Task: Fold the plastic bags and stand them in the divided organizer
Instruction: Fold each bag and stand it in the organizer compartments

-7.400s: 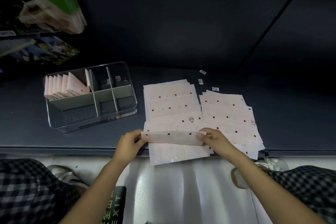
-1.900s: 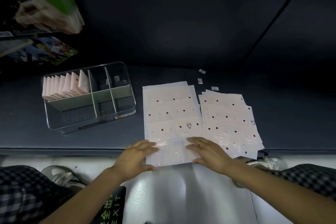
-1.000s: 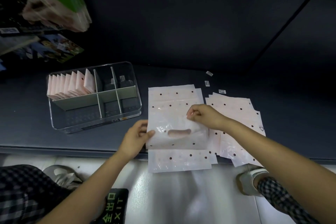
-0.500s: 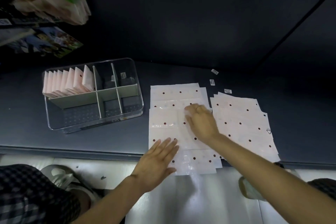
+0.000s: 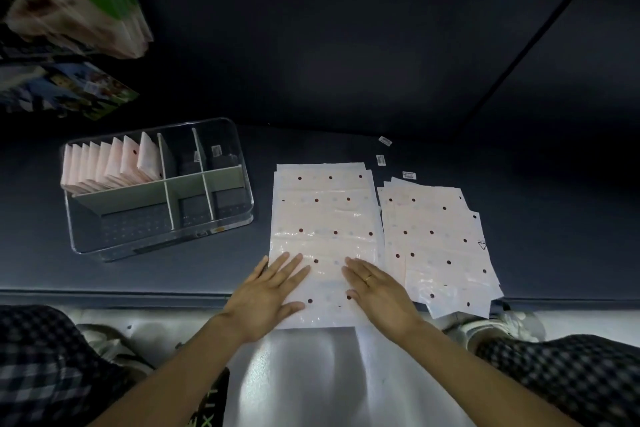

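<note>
My left hand (image 5: 268, 295) and right hand (image 5: 379, 291) lie flat, fingers straight and slightly spread, pressing the near end of the top polka-dot plastic bag (image 5: 323, 236). I should smooth outward before creasing; the divided organizer (image 5: 162, 218) sits beyond my left fingertips.

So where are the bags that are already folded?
In the head view, the folded bags stand in a row in the back left compartment of the clear organizer, left of the flat bag stack under both hands.
</note>
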A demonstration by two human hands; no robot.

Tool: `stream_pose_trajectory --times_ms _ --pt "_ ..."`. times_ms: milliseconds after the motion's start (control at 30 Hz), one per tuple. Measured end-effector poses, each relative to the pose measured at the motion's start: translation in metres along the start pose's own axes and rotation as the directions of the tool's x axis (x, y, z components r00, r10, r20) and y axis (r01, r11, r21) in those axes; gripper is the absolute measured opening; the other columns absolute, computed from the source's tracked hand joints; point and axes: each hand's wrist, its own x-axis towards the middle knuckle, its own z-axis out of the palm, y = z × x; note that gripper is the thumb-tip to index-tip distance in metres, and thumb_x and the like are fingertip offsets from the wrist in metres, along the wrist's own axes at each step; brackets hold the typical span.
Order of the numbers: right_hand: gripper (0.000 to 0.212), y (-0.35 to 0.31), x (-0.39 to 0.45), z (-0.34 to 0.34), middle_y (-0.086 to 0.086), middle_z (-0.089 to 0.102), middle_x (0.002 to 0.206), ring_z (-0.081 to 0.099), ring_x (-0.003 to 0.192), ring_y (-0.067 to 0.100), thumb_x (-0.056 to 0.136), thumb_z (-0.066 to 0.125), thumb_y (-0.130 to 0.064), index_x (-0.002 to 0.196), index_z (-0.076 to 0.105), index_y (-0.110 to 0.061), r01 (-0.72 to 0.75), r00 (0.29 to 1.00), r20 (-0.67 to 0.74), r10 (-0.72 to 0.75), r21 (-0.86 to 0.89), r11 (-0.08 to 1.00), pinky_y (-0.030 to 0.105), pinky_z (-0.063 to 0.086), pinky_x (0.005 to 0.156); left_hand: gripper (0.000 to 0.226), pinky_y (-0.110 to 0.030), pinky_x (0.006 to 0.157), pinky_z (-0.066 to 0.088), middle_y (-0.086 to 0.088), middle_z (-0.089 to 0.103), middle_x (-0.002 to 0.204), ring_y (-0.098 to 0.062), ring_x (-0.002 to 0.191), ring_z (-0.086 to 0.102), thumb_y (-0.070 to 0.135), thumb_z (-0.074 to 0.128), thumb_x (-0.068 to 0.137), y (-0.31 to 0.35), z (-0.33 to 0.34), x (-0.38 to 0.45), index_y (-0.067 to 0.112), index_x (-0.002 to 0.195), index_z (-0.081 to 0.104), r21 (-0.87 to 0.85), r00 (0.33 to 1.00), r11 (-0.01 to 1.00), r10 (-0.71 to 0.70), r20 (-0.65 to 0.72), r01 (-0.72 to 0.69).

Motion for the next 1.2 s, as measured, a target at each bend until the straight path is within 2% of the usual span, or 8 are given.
stream_pose_trajectory --times_ms 167,267,367,667,767,933,1067,1200 --pt "0.063 0.004 0.010 -0.010 0.002 0.073 0.090 0.070 0.080 0.014 0.022 0.093 -0.012 0.083 0.075 -0.013 -0.040 0.999 0.027 0.041 -0.015 0.999 0.019 0.056 0.058 0.061 -0.022 0.115 -0.010 0.014 -0.003 0.155 -0.007 0.145 -0.003 0.052 0.033 0.097 -0.004 -0.009 0.001 0.029 0.150 0.014 -0.201 0.995 0.977 -0.078 -0.056 0.065" --pt "0.050 0.006 0.017 -0.021 0.003 0.068 0.107 0.065 0.096 0.015 0.051 0.086 -0.010 0.099 0.071 -0.011 -0.066 0.994 0.088 0.061 0.059 0.996 0.019 0.053 0.069 0.058 -0.022 0.116 0.004 0.011 0.019 0.156 -0.007 0.144 0.013 0.048 0.047 0.094 -0.005 -0.015 0.000 0.030 0.146 0.029 -0.335 0.986 0.936 -0.143 -0.081 0.108" --pt "0.025 0.018 0.021 -0.025 -0.001 0.060 0.121 0.052 0.114 0.016 0.096 0.048 -0.014 0.117 0.062 -0.013 -0.174 0.980 0.140 0.138 0.285 0.943 0.022 0.039 0.090 0.057 -0.021 0.109 0.024 0.013 0.039 0.146 -0.008 0.137 0.031 0.043 0.063 0.086 -0.008 -0.025 -0.001 0.032 0.138 0.044 -0.457 0.958 0.874 -0.253 -0.134 0.167" --pt "0.019 0.039 0.032 -0.069 -0.009 0.063 0.095 0.058 0.098 0.012 0.095 0.051 -0.013 0.087 0.061 -0.026 -0.392 0.913 0.376 0.156 0.707 0.589 0.019 0.045 0.080 0.024 -0.038 0.088 0.052 0.006 0.072 0.097 -0.012 0.093 0.066 0.019 0.075 0.080 -0.015 -0.043 -0.002 0.021 0.103 0.069 -0.751 0.918 0.627 -0.389 -0.075 0.204" --pt "0.018 0.042 0.043 -0.069 0.001 0.062 0.114 0.053 0.113 0.020 0.095 0.051 -0.017 0.110 0.061 -0.021 -0.410 0.904 0.362 0.225 0.591 0.695 0.029 0.040 0.095 0.036 -0.041 0.089 0.051 0.000 0.071 0.100 -0.015 0.093 0.066 0.016 0.070 0.084 -0.010 -0.043 0.000 0.018 0.118 0.060 -0.811 0.883 0.543 -0.463 -0.074 0.216" --pt "0.049 0.031 0.062 -0.057 0.002 0.043 0.139 0.035 0.128 0.024 0.094 0.052 -0.032 0.140 0.038 -0.023 -0.318 0.930 0.266 0.254 0.233 0.919 0.033 0.031 0.102 0.051 -0.040 0.090 0.045 -0.001 0.053 0.126 -0.025 0.114 0.048 0.025 0.064 0.088 0.003 -0.039 -0.001 0.018 0.135 0.046 -0.524 0.757 0.811 -0.507 -0.412 0.258" --pt "0.053 0.013 0.081 -0.044 0.004 0.043 0.137 0.038 0.126 0.024 0.090 0.058 -0.032 0.139 0.039 -0.021 -0.265 0.937 0.292 0.191 0.241 0.934 0.033 0.033 0.101 0.036 -0.034 0.093 0.039 0.000 0.055 0.125 -0.025 0.115 0.051 0.027 0.060 0.090 0.019 -0.031 -0.002 0.019 0.125 0.057 -0.266 0.905 0.962 -0.165 -0.393 0.060" --pt "0.052 0.006 0.094 -0.033 0.005 0.043 0.133 0.040 0.122 0.025 0.085 0.066 -0.027 0.132 0.044 -0.019 -0.301 0.914 0.351 0.205 0.244 0.922 0.033 0.037 0.097 0.051 -0.031 0.113 0.018 0.004 0.032 0.150 -0.015 0.140 0.025 0.043 0.045 0.096 0.025 -0.013 -0.001 0.024 0.142 0.038 -0.146 0.979 0.989 -0.060 -0.195 0.031"
